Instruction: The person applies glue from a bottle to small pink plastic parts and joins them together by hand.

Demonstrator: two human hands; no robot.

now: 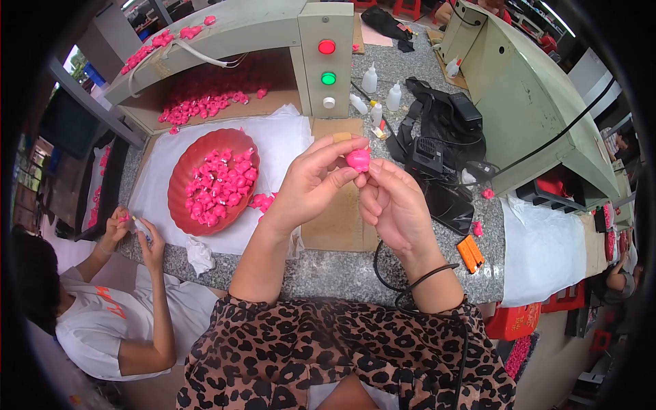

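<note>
1. Nearest me, my leopard-print top (328,342) is cut off by the lower edge.
2. A black cable (429,275) crosses my right wrist; I lose part of it behind the forearm.
3. Above the counter (328,275), my left hand (309,179) pinches a pink piece (358,161) between thumb and fingers, while my right hand (396,206) has thumb and forefinger closed at its lower right. My fingertips cover parts of it, so I can't make out its full shape.
4. To my left, a co-worker's hands (150,247) hold something small, too tiny to identify.
5. The red bowl (180,206) holds more pink pieces (222,183), the bottom ones buried. Others beside it are partly behind my left wrist.
6. Farther off, white bottles (393,98) stand near tangled black gear (447,126).
7. Under the metal housing (326,20), the recess (263,72) fades into shadow.
</note>
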